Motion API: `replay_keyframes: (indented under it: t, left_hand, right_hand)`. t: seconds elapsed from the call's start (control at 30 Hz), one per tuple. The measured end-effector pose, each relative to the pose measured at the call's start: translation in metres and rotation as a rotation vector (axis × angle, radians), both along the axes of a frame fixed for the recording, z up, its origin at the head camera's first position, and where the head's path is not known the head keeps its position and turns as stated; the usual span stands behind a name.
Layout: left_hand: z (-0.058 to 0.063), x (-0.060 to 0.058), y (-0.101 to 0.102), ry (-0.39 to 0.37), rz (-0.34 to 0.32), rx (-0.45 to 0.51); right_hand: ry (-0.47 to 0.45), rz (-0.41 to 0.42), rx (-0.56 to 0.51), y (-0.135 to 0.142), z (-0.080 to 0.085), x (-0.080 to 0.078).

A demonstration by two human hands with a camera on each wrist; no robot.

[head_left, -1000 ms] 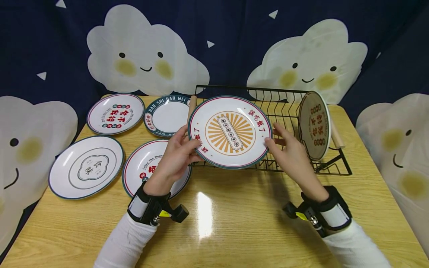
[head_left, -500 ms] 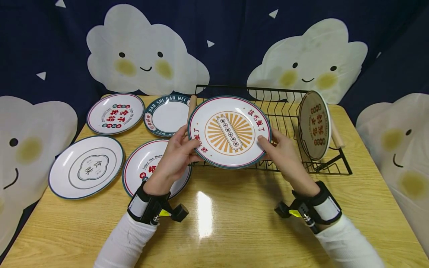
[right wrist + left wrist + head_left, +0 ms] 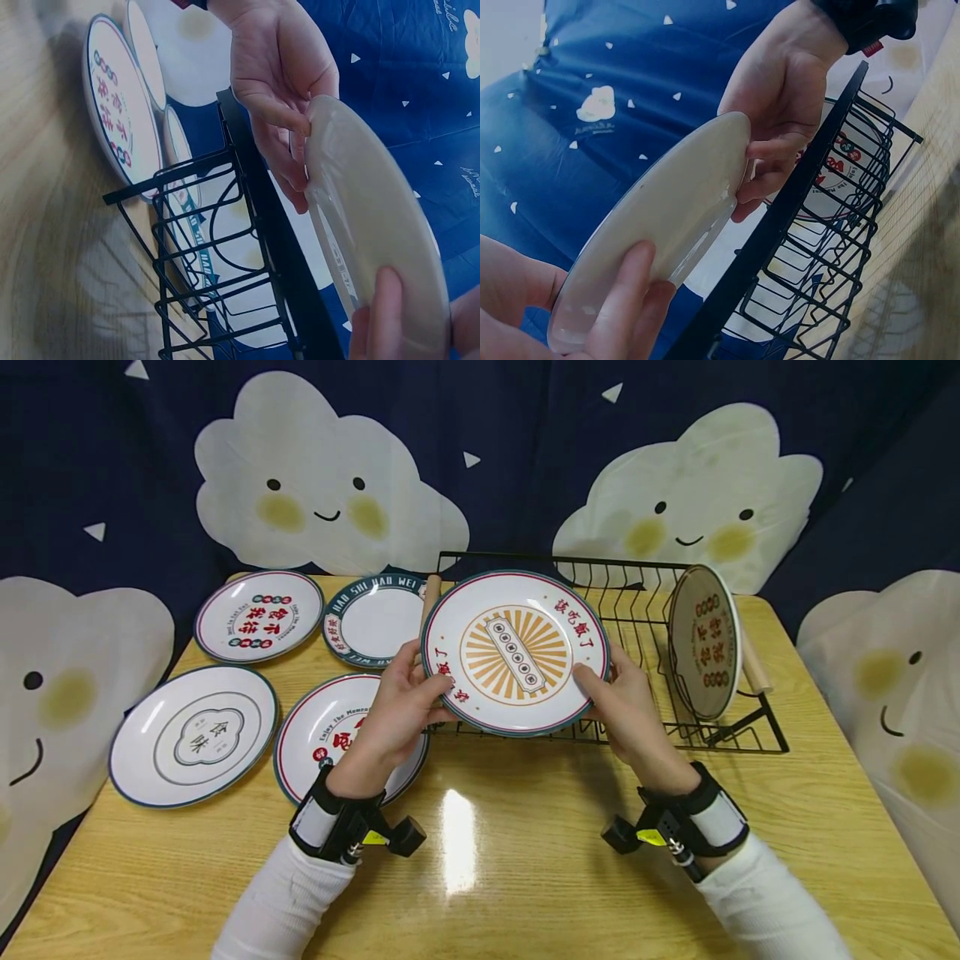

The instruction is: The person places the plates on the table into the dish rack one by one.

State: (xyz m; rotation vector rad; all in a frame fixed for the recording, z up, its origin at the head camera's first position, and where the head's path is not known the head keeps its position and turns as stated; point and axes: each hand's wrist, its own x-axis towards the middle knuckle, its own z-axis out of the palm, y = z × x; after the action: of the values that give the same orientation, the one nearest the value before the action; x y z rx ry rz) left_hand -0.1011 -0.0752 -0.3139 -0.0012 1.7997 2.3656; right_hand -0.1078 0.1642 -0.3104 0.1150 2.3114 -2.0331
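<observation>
Both hands hold a white plate (image 3: pixel 517 652) with an orange sunburst centre and a green and red rim, raised over the near side of a black wire dish rack (image 3: pixel 630 610). My left hand (image 3: pixel 393 710) grips its left edge, thumb on the face and fingers beneath. On the right edge my right hand (image 3: pixel 630 710) does likewise. The plate's pale underside (image 3: pixel 660 217) shows in the left wrist view, with fingertips against it. Another plate (image 3: pixel 705 643) stands upright at the rack's right end.
Left of the rack lie several plates on the wooden table (image 3: pixel 525 868): one with red lettering (image 3: pixel 258 614), a green-rimmed one (image 3: pixel 375 618), one with a grey emblem (image 3: pixel 195 735), and another partly behind my left hand (image 3: pixel 315 735). A cloud-print curtain (image 3: pixel 510 410) hangs behind.
My right hand has slid left and further onto the plate's right edge, its thumb now lying over the rim. The plate and left hand have barely moved.
</observation>
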Motion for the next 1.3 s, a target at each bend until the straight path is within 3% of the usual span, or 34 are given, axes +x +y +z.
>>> replay_keyframes:
  t: [0.33,0.67,1.07,1.3]
  left_hand:
    - [0.003,-0.002,0.001,0.008,0.01,-0.039]
    - [0.003,-0.009,-0.007,-0.011,-0.028,-0.103]
    - [0.003,-0.022,-0.021,-0.012,-0.088,-0.138]
    - [0.006,-0.029,-0.027,0.018,-0.069,-0.143]
  right_hand:
    - [-0.003,-0.008,-0.033,0.0,0.0,-0.004]
    - [0.037,0.051,-0.125,0.004,0.011,-0.008]
    - [0.083,0.049,-0.007,0.01,0.029,-0.011]
    - [0.095,0.013,0.012,0.016,0.039,-0.014]
